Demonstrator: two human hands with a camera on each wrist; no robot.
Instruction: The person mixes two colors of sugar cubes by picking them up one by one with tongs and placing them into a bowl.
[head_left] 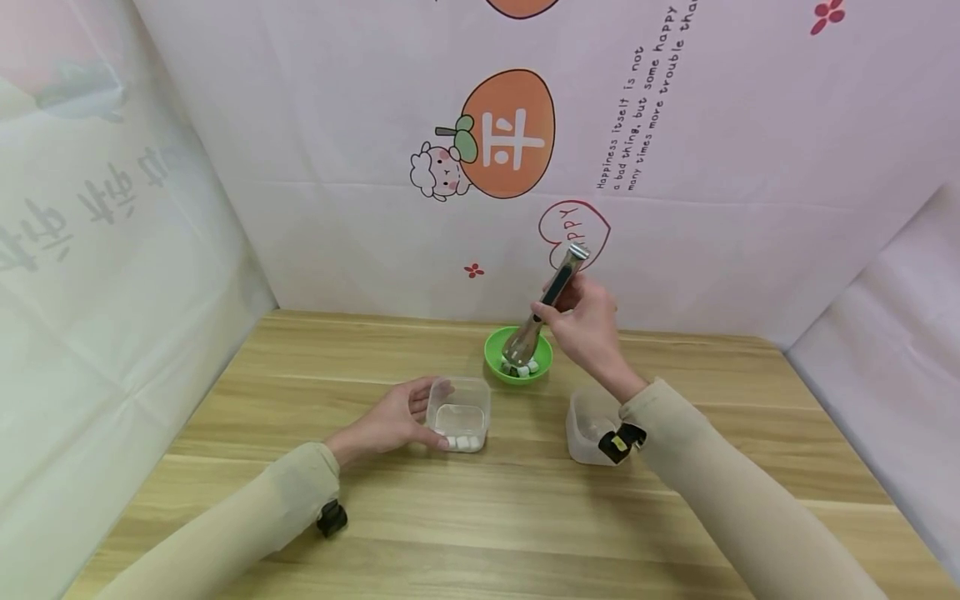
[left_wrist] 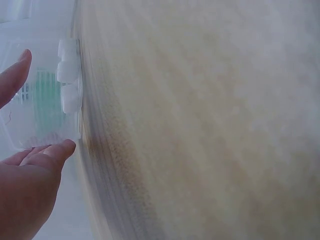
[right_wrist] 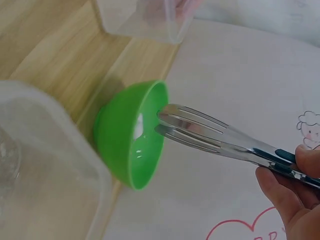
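A pair of metal tongs (head_left: 553, 293) with dark grip inlays is pinched in my right hand (head_left: 587, 323), heads pointing down into a green bowl (head_left: 492, 364). Small white cubes (head_left: 533, 366) lie in the bowl beneath the tong heads. In the right wrist view the heads (right_wrist: 187, 127) stand close together at the bowl's mouth. My left hand (head_left: 395, 419) holds a clear plastic container (head_left: 482, 402) by its left side, thumb at the near corner and fingers behind. Several white cubes (left_wrist: 69, 71) sit in a row along that container's near bottom edge.
A second clear container (head_left: 581, 437) stands on the right, partly covered by my right wrist and its black strap (head_left: 617, 446). The wooden table (head_left: 420, 525) ends at a printed cloth wall (head_left: 360, 250) right behind the bowl.
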